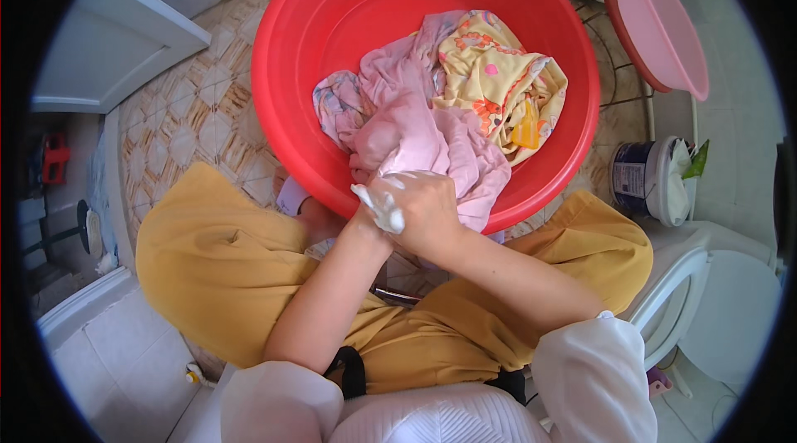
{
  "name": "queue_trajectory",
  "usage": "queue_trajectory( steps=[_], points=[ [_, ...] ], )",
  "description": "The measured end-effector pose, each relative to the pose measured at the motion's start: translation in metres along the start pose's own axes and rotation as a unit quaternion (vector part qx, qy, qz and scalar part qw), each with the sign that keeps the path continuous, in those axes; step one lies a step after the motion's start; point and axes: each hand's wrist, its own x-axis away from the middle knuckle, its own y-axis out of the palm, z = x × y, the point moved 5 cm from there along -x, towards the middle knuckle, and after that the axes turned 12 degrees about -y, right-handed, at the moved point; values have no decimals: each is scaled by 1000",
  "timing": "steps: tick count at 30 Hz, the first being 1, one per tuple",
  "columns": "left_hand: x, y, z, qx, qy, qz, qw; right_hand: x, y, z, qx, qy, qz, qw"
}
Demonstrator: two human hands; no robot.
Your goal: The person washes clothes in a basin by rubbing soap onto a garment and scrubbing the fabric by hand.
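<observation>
My two hands are pressed close together over the near rim of a big red basin. White suds cover parts of both. My right hand is closed on a pink garment, knuckles up. Beside it, my left hand is closed on the same garment, its fingers largely hidden by the right hand and foam. The pink cloth lies bunched across the basin and reaches up to my hands. Next to it rests a yellow flowered garment with an orange-yellow bar, seemingly soap, on top.
A white toilet stands at the right, with a white bucket beyond it. A pink basin leans at the upper right. At the left are a white door and a red stool. The floor is patterned tile.
</observation>
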Motion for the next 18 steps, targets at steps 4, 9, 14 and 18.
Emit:
queue_trajectory(
  steps=[4,9,14,18],
  points=[
    [-9,-3,-10,-98,-114,509,848,5,-20,54,-11,268,-19,963],
    [13,-23,3,-27,-128,236,963,0,-4,-1,9,14,-10,1000],
    [-11,-8,-16,-91,-122,530,834,13,-6,12,35,52,-17,998],
    [5,-20,-3,-80,-151,272,947,8,-4,23,6,116,-25,993]
  ],
)
